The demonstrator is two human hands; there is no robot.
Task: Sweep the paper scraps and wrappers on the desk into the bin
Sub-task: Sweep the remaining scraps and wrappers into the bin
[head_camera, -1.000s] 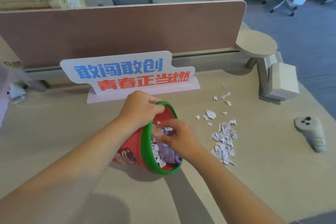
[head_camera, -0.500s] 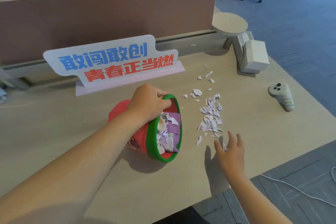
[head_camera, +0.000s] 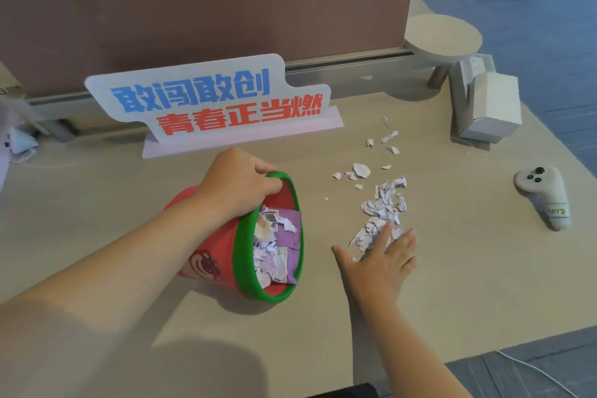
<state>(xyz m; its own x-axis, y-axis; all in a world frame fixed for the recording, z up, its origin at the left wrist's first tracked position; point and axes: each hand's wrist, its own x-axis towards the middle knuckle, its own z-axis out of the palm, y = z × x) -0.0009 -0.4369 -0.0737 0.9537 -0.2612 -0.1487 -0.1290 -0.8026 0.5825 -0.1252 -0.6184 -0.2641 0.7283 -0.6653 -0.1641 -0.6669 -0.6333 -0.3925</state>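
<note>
A red bin point(head_camera: 210, 255) with a green rim lies tilted on its side on the desk, its mouth facing right. Paper scraps and a purple wrapper point(head_camera: 289, 236) sit inside it. My left hand point(head_camera: 240, 181) grips the top of the rim. A pile of white paper scraps point(head_camera: 384, 207) lies to the right of the bin, and smaller bits point(head_camera: 360, 170) are scattered behind the pile. My right hand point(head_camera: 382, 258) lies flat on the desk with straight fingers, its fingertips touching the near end of the pile.
A standing sign point(head_camera: 210, 100) with blue and red characters is behind the bin, in front of a brown divider panel point(head_camera: 206, 6). A white controller point(head_camera: 546, 195) lies at the right. A pale box point(head_camera: 491, 107) and a round stand point(head_camera: 444, 37) are at the back right. The desk's front edge point(head_camera: 468, 354) is close.
My right hand came out of the bin, swung right and now rests flat against the near end of the scrap pile. The left hand keeps holding the tilted bin.
</note>
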